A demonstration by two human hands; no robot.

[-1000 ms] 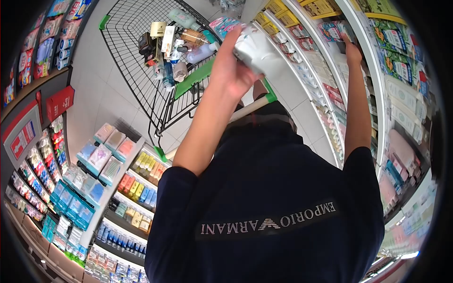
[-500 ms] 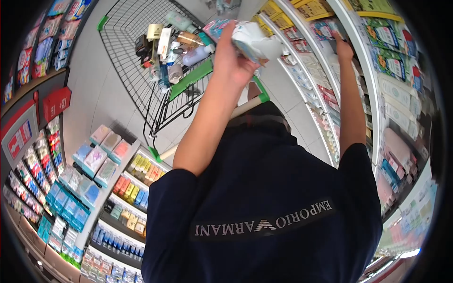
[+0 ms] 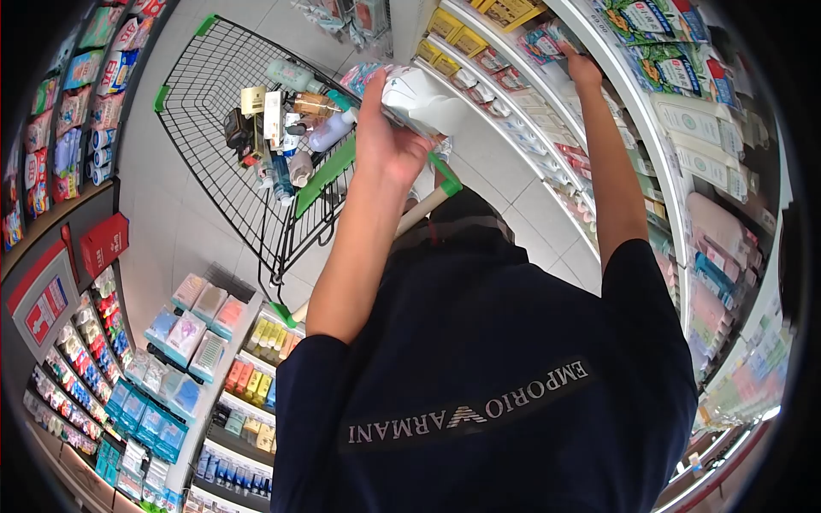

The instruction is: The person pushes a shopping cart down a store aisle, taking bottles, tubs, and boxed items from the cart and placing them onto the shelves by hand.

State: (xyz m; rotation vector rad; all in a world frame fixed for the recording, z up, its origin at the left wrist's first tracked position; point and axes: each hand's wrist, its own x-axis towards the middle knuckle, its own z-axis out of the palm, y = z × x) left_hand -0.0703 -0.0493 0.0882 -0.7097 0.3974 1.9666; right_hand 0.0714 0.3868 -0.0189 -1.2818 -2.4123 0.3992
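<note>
My left hand (image 3: 389, 141) is wrapped round a white package (image 3: 419, 98) with a pink and blue patterned end, held up over the cart's handle side. On the right, my right hand (image 3: 582, 67) reaches to a shelf and has its fingers at a colourful pack (image 3: 547, 43); part of the grip is hidden. The wire shopping cart (image 3: 205, 158) with green corners holds several bottles and boxes, among them a pale green bottle (image 3: 292, 75), a white box (image 3: 273, 116) and a lilac bottle (image 3: 329, 132).
Shelves of packs (image 3: 676, 73) curve along the right side. At the lower left stands a display of wrapped packs (image 3: 184, 333) beside shelves of small boxes. A red box (image 3: 104, 244) hangs at the left. Hanging goods (image 3: 368, 17) are at the top.
The view has shifted, and both hands appear further left. The right hand stays at the colourful pack on the shelf, and the left hand keeps the white package.
</note>
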